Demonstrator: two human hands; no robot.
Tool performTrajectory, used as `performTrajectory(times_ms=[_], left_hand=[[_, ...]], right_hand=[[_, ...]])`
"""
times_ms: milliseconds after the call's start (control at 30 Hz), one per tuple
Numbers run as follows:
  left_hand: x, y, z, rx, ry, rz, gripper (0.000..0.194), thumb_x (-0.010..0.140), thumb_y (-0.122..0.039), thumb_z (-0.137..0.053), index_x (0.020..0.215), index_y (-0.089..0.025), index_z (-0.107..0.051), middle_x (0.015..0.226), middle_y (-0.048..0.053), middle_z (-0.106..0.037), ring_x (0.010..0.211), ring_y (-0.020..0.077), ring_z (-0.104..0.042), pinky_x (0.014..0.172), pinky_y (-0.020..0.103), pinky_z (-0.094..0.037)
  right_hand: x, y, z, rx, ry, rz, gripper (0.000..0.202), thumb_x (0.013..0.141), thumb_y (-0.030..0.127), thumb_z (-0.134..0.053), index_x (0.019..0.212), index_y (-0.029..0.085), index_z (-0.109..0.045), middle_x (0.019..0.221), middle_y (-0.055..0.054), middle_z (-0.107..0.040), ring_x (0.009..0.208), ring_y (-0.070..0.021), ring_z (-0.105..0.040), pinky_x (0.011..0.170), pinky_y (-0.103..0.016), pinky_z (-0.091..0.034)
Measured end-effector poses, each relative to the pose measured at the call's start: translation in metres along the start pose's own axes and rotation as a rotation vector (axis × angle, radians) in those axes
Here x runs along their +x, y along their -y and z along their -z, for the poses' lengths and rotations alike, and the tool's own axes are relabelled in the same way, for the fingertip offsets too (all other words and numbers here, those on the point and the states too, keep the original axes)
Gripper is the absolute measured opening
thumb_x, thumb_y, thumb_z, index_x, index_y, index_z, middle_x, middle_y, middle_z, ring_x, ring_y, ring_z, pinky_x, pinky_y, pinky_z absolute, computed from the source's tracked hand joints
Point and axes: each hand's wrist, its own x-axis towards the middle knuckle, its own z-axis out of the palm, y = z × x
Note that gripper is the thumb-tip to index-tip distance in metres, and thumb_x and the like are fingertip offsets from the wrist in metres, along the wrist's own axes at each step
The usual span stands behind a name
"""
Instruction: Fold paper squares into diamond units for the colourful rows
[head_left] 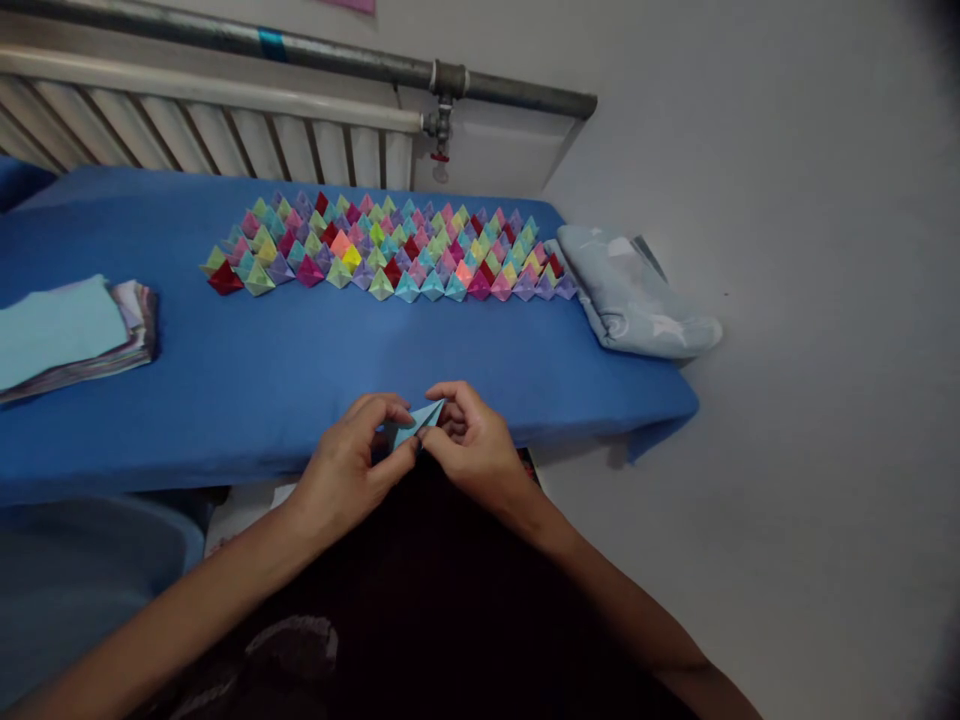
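Hands: both pinching | light-blue folded paper: between them, touching fingers of each

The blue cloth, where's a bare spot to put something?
Bare cloth lies between the paper stack and left hand, and between the right hand and grey bundle. Behind the stack is bare too. It's crowded where the paper shapes stand in rows.

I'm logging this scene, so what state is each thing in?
Light blue paper: folded, held in left hand and right hand
Colored paper pieces: folded, in rows
Paper stack: piled
Gray cloth: folded
Blue cloth: spread
Radiator valve: cannot tell
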Motion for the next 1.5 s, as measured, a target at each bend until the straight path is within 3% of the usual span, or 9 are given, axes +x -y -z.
performTrajectory(times_ms=[233, 333, 467, 667, 933, 1100, 1200, 1300, 1500], left_hand=[[0.0, -0.002, -0.001, 0.475, -0.246, -0.34, 0.02, 0.085, -0.02, -0.058, 0.104, -0.019, -0.053, 0.13, 0.015, -0.053, 0.124, 0.03, -0.05, 0.099, 0.049, -0.045], [-0.001, -0.005, -0.001, 0.674, -0.358, -0.437, 0.009, 0.085, -0.023, -0.059, 0.092, -0.017, -0.055, 0.109, 0.015, -0.061, 0.105, 0.0303, -0.057, 0.089, 0.047, -0.046], [0.001, -0.009, 0.0, 0.864, -0.236, -0.431, 0.02, 0.089, -0.026, -0.054, 0.071, -0.02, -0.052, 0.074, 0.006, -0.057, 0.073, 0.0237, -0.054, 0.068, 0.038, -0.041], [0.01, -0.005, -0.004, 0.807, -0.268, -0.378, 0.014, 0.088, -0.017, -0.051, 0.075, -0.02, -0.051, 0.075, 0.006, -0.056, 0.072, 0.0215, -0.053, 0.067, 0.034, -0.04], [0.024, 0.01, -0.006, 0.809, -0.354, -0.438, 0.019, 0.09, -0.014, -0.045, 0.073, -0.021, -0.049, 0.07, 0.004, -0.056, 0.065, 0.0206, -0.051, 0.062, 0.034, -0.039], [0.026, 0.013, -0.006, 0.763, -0.438, -0.548, 0.012, 0.094, -0.016, -0.044, 0.09, -0.018, -0.055, 0.09, 0.009, -0.067, 0.079, 0.021, -0.06, 0.071, 0.035, -0.044], [0.026, 0.012, -0.001, 0.771, -0.41, -0.586, 0.013, 0.096, -0.02, -0.045, 0.099, -0.018, -0.057, 0.091, 0.008, -0.069, 0.078, 0.0214, -0.062, 0.071, 0.035, -0.043], [0.027, 0.01, 0.002, 0.803, -0.375, -0.599, 0.015, 0.097, -0.019, -0.044, 0.095, -0.019, -0.059, 0.091, 0.008, -0.071, 0.077, 0.021, -0.063, 0.071, 0.035, -0.042], [0.029, 0.011, -0.003, 0.703, -0.44, -0.573, 0.013, 0.095, -0.017, -0.044, 0.097, -0.02, -0.057, 0.08, 0.004, -0.068, 0.072, 0.0183, -0.062, 0.067, 0.031, -0.046]], right_hand=[[0.001, 0.001, -0.002, -0.155, -0.042, 0.055, 0.039, 0.077, 0.02, -0.054, 0.115, 0.022, -0.054, 0.067, 0.006, -0.054, 0.057, -0.01, -0.049, 0.054, -0.023, -0.037], [0.004, -0.002, -0.003, -0.169, -0.06, 0.077, 0.04, 0.077, 0.021, -0.054, 0.117, 0.022, -0.054, 0.068, 0.006, -0.054, 0.057, -0.0104, -0.05, 0.055, -0.023, -0.038], [0.008, -0.002, -0.005, -0.246, -0.1, 0.122, 0.042, 0.077, 0.021, -0.054, 0.119, 0.022, -0.054, 0.072, 0.003, -0.059, 0.059, -0.0117, -0.051, 0.058, -0.025, -0.04], [0.012, 0.003, -0.007, -0.349, -0.127, 0.191, 0.042, 0.078, 0.019, -0.053, 0.12, 0.023, -0.055, 0.091, -0.002, -0.067, 0.057, -0.0114, -0.051, 0.062, -0.027, -0.043], [0.014, 0.004, -0.008, -0.395, -0.121, 0.214, 0.042, 0.081, 0.02, -0.051, 0.122, 0.023, -0.055, 0.088, -0.003, -0.068, 0.065, -0.0156, -0.058, 0.068, -0.029, -0.048], [0.013, 0.008, -0.01, -0.379, -0.111, 0.214, 0.044, 0.08, 0.019, -0.051, 0.123, 0.022, -0.055, 0.089, -0.003, -0.069, 0.071, -0.018, -0.062, 0.071, -0.03, -0.049], [0.013, 0.009, -0.01, -0.398, -0.089, 0.238, 0.048, 0.079, 0.018, -0.05, 0.126, 0.021, -0.054, 0.094, -0.005, -0.07, 0.075, -0.019, -0.064, 0.075, -0.032, -0.05], [0.012, 0.01, -0.01, -0.443, -0.068, 0.276, 0.051, 0.078, 0.017, -0.05, 0.129, 0.02, -0.053, 0.102, -0.008, -0.07, 0.082, -0.0206, -0.066, 0.08, -0.033, -0.051], [0.013, 0.008, -0.008, -0.481, -0.087, 0.311, 0.052, 0.079, 0.017, -0.05, 0.131, 0.021, -0.051, 0.102, -0.007, -0.069, 0.083, -0.0203, -0.064, 0.082, -0.034, -0.051]])
